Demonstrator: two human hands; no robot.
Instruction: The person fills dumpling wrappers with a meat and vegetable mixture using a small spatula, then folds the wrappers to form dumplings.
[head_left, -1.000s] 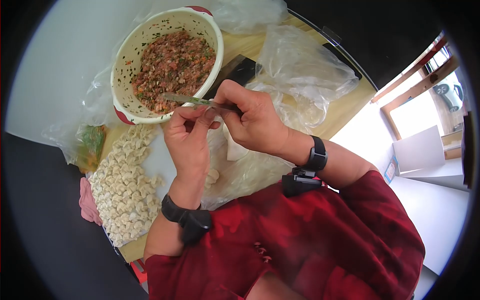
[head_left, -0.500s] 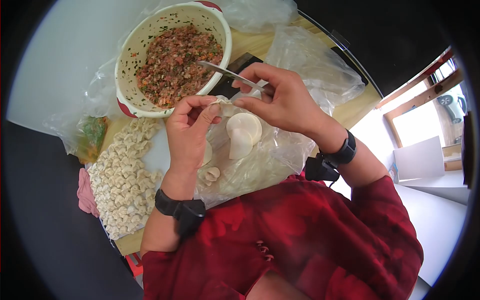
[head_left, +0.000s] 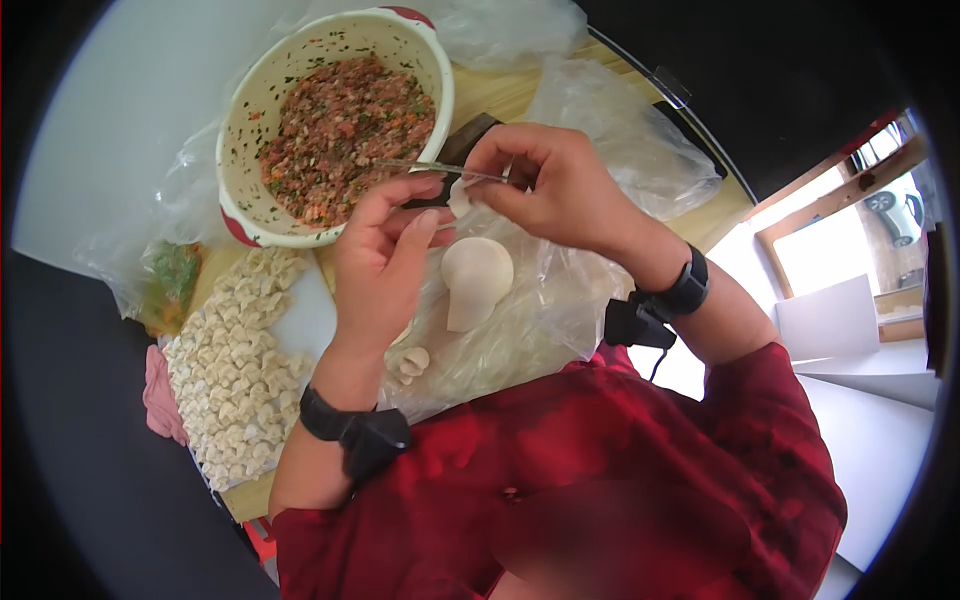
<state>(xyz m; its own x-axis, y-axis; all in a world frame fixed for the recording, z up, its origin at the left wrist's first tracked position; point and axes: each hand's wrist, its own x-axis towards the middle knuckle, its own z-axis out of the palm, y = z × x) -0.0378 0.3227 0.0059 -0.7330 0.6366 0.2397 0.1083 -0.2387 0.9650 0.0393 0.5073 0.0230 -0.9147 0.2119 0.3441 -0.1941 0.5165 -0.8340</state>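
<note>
My right hand is closed around a thin flat metal tool, whose blade points left over the bowl's rim. A small pale piece of dough sits at my right fingertips. Just left of it is my left hand, its thumb and fingers apart, with nothing visible between them. Below the hands, round dough wrappers lie overlapping on a plastic sheet. Meat filling with green and orange bits is in the large cream bowl beyond my left hand.
Many folded dumplings cover a board on the left. Small dough pieces lie near my left wrist. Clear plastic bags rest at the back right. A pink cloth and a bag with greens are at the left edge.
The dough piece, earlier between both hands, is now at my right fingertips. My left thumb and fingers have parted from it. The metal tool has tilted closer to level.
</note>
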